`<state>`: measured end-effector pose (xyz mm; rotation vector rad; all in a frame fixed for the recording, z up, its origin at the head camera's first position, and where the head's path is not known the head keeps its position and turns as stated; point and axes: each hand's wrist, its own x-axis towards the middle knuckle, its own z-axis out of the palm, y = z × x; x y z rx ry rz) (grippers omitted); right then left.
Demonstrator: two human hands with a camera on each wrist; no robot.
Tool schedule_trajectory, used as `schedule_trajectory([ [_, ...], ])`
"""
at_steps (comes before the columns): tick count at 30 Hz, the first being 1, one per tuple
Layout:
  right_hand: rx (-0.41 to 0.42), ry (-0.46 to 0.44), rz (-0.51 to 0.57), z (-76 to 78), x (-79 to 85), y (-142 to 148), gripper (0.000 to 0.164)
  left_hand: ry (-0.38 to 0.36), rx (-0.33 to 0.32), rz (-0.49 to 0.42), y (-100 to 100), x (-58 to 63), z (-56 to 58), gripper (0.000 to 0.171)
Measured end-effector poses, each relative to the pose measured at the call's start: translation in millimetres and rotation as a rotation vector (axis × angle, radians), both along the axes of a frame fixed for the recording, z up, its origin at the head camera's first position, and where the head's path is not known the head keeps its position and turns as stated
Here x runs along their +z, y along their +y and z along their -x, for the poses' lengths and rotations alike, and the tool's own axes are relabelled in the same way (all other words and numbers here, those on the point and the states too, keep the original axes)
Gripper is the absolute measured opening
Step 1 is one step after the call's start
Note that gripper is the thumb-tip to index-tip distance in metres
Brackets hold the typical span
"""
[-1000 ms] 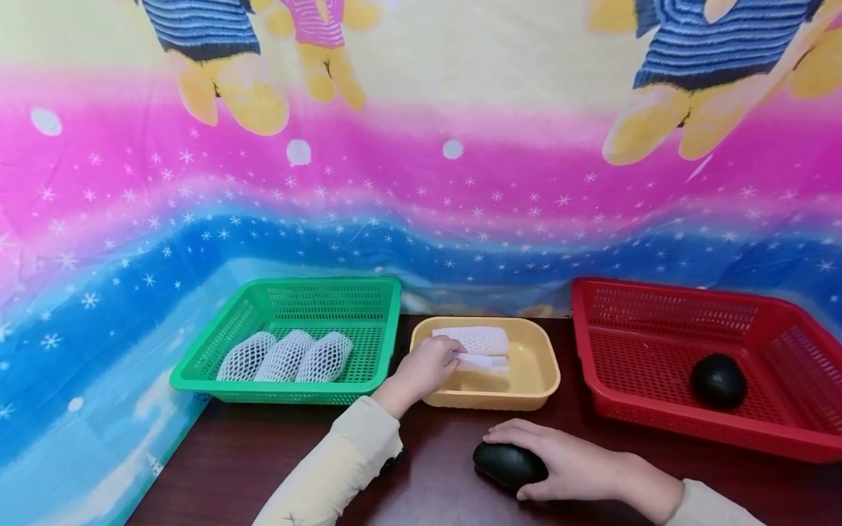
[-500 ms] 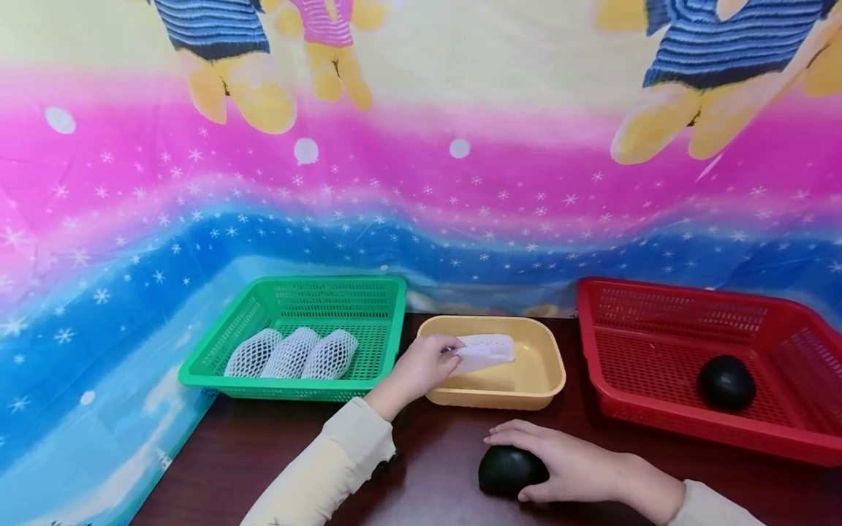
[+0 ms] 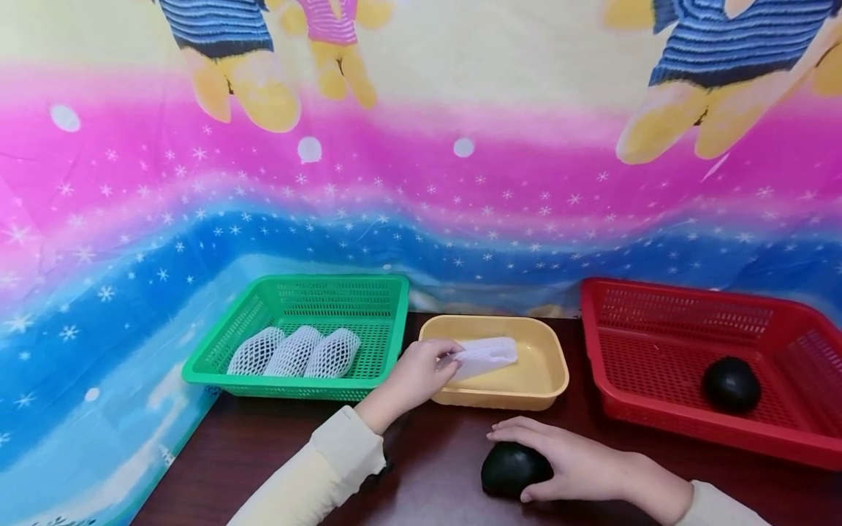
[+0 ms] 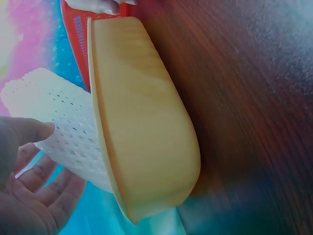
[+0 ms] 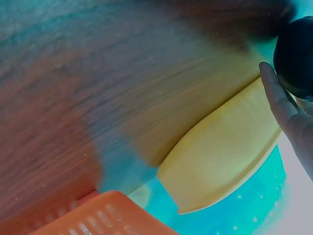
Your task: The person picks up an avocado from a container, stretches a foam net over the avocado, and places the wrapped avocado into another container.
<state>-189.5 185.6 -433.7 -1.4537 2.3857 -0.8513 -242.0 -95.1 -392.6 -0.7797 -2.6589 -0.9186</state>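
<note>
My left hand (image 3: 423, 373) pinches one end of a white foam net sleeve (image 3: 487, 356) between thumb and fingers, over the yellow tub (image 3: 500, 400). In the left wrist view the flattened sleeve (image 4: 68, 115) shows its rows of small slits, with its far part behind the tub's rim. My right hand (image 3: 571, 462) grips a dark, smooth avocado (image 3: 513, 469) on the table in front of the tub, fingers over its top and thumb at its near side. The right wrist view catches only part of this avocado (image 5: 297, 56) beside a finger.
On the left, a green basket (image 3: 296, 389) holds 3 avocados in white foam nets (image 3: 332, 353). A red basket (image 3: 631, 416) stands on the right with one bare avocado (image 3: 731, 384). A printed cloth (image 3: 421, 190) hangs behind the dark wooden table (image 3: 263, 438).
My left hand has drawn the foam sleeve up and slightly toward me over the tub. The avocado under my right hand has turned, its end now facing more toward me.
</note>
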Motion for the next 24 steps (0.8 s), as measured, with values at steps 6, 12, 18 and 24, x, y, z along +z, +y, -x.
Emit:
schedule_trajectory([
  [6, 0.006, -0.010, -0.001, -0.4, 0.3, -0.7, 0.064, 0.025, 0.005, -0.047, -2.6, 1.2, -7.3, 0.010],
  [12, -0.022, 0.001, -0.016, -1.1, 5.7, 0.1, 0.063, 0.063, -0.010, -0.123, -6.1, 3.6, -13.0, 0.010],
  [18, -0.031, 0.054, -0.007, -1.1, 12.1, -0.4, 0.063, 0.095, -0.026, -0.150, -9.8, 7.8, -16.9, 0.009],
  [24, -0.064, 0.132, 0.011, -3.2, 23.5, 1.1, 0.062, 0.102, -0.007, -0.129, -13.2, 8.1, -25.9, 0.011],
])
